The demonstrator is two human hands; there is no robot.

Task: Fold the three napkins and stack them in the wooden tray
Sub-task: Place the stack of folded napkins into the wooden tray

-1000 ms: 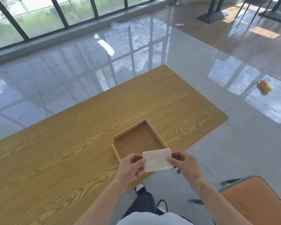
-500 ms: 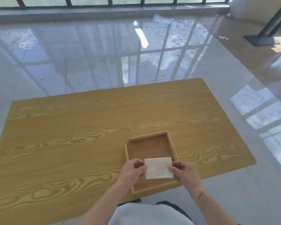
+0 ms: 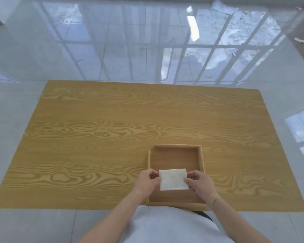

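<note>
A folded white napkin [image 3: 173,179] is held flat over the near half of the square wooden tray [image 3: 201,160]. My left hand [image 3: 147,180] pinches its left edge and my right hand [image 3: 199,182] pinches its right edge. Whether the napkin touches the tray floor I cannot tell. The bare part of the tray floor shows no other napkin. The tray sits near the front edge of the wooden table [image 3: 104,137], right of centre.
The table stands on a glossy grey tiled floor [image 3: 147,41] that reflects window frames. My white shirt [image 3: 172,225] fills the bottom of the view, close to the table's front edge.
The view has swung round so the table now lies square in front of me. Both hands still hold the napkin, which now sits over the tray's near half.
</note>
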